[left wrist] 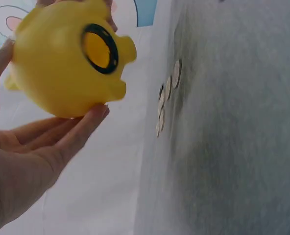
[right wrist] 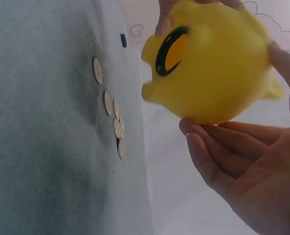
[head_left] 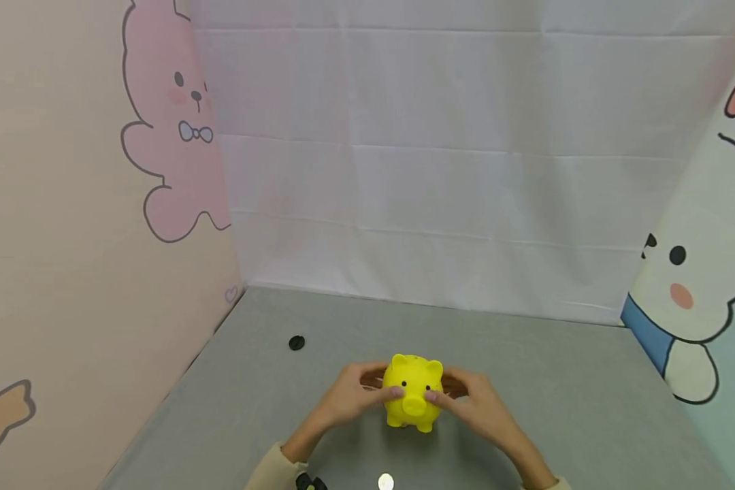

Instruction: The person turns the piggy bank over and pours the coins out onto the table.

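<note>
A yellow piggy bank is held off the table between both hands, its snout toward the head camera. My left hand grips one side, thumb on the face and fingers behind. On the other side my right hand holds it the same way. In the left wrist view, the piggy bank's underside has an uncovered round hole with a black rim. Several silver coins lie on the table below it, some overlapping; the piggy bank hides most of them from the head view.
A round black plug lies on the grey table at the back left. A bright round spot shows at the near edge, beside a black item by the left sleeve. White cloth hangs behind, with cartoon-printed walls either side.
</note>
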Tool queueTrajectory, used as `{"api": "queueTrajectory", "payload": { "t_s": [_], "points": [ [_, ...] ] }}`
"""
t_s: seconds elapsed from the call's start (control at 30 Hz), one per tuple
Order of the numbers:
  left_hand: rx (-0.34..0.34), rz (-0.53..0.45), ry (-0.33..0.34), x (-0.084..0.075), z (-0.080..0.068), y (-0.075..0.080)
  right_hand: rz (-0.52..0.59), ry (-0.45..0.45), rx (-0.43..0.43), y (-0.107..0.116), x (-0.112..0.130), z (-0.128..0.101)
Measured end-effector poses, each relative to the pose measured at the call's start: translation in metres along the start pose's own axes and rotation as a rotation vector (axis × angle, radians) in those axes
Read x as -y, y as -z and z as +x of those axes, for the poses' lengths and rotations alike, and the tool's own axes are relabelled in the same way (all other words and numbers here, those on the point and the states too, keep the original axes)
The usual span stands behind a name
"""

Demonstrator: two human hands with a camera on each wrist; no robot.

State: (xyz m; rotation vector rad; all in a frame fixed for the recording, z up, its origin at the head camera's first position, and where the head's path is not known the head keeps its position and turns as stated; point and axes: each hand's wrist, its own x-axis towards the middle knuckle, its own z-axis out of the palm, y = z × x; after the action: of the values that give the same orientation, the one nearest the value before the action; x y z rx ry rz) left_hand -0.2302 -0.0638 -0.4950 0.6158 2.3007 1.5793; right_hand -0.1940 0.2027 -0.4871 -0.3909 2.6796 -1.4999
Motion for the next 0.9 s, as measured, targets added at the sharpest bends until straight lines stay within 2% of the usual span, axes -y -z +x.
{"api": "queueTrajectory", "payload": {
  "t_s": [0.17,0.27,0.3,0.47,0.53,0.67,0.9],
  "points": [
    [0.043,-0.02,-0.051,0.001,-0.002,0.006,-0.025,0.162,-0.015,0.003,-0.006,-0.002],
    [0.023,-0.014,-0.098,0.0,-0.004,0.007,-0.059,0.235,-0.062,0.002,-0.007,-0.002],
    [0.008,-0.007,-0.135,0.001,-0.004,0.007,-0.086,0.27,-0.088,0.002,-0.007,-0.003],
    [-0.111,0.075,-0.473,0.009,-0.003,0.003,-0.18,0.519,-0.231,0.001,-0.009,-0.003],
    [-0.14,0.099,-0.561,0.012,-0.002,0.003,-0.191,0.588,-0.266,0.002,-0.009,-0.002],
    [-0.139,0.096,-0.554,0.013,-0.002,0.002,-0.193,0.608,-0.288,0.001,-0.007,-0.002],
    [-0.135,0.093,-0.484,0.01,-0.005,0.003,-0.2,0.522,-0.263,-0.001,-0.011,-0.003]
  ]
}}
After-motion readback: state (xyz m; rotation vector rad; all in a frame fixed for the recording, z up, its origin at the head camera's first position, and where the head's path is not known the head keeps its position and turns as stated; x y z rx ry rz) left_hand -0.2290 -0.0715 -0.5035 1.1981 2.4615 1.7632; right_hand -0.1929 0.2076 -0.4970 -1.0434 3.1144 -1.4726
